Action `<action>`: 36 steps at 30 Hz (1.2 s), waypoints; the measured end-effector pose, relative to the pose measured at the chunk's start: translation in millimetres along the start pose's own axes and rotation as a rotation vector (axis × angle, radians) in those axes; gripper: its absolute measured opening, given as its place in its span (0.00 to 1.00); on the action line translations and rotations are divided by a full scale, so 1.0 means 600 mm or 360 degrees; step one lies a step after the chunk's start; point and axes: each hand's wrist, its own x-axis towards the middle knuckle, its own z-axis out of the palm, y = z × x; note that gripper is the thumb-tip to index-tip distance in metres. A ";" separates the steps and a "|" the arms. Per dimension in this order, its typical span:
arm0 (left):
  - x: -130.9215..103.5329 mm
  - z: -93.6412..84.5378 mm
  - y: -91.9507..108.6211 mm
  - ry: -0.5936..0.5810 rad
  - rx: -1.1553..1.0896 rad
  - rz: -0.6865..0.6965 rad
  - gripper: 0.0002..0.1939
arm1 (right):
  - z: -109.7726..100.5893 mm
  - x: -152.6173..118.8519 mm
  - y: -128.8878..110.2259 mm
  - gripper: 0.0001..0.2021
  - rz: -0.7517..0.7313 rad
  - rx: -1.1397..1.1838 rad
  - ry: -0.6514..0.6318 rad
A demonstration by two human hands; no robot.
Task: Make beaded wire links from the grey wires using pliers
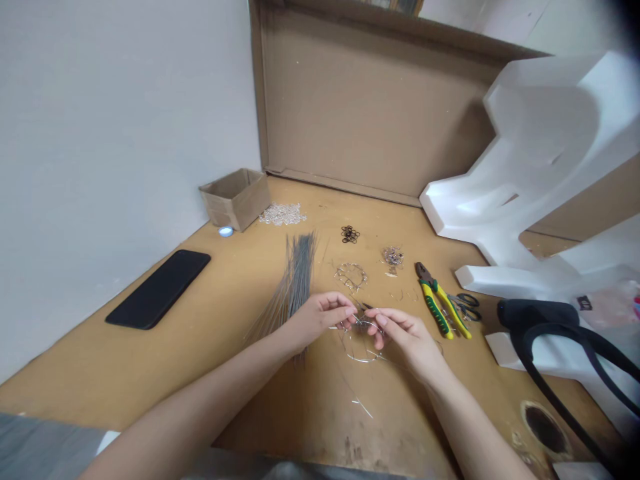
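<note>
Both hands meet over the middle of the table, close together. My left hand (330,313) pinches a thin metal wire (369,323) between thumb and fingertips. On the other side, my right hand (397,328) is closed on the same wire, and a dark pointed tip shows above its fingers; what that tip belongs to is hidden. Below the fingers hangs or lies a loop of silvery wire (363,360). Left of the hands lies a bundle of straight grey wires (301,273), partly behind my left wrist. Just beyond the fingers sits a ring of bent wire pieces (351,277).
Pliers (440,300) with yellow-green handles and scissors (467,307) lie at right. Farther back are black rings (350,234), a small metal pile (393,256), clear beads (283,214) and a cardboard box (235,198). A black phone (159,289) lies left; white foam (540,147) stands right.
</note>
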 end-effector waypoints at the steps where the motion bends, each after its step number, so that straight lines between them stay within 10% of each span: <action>1: 0.000 0.000 0.000 0.0000 0.0000 0.0003 0.11 | 0.000 0.000 0.000 0.14 0.0003 -0.0003 0.0000; 36: 0.004 0.002 -0.006 0.0093 0.0338 0.0090 0.08 | 0.002 0.001 0.002 0.15 0.0048 -0.0115 0.0048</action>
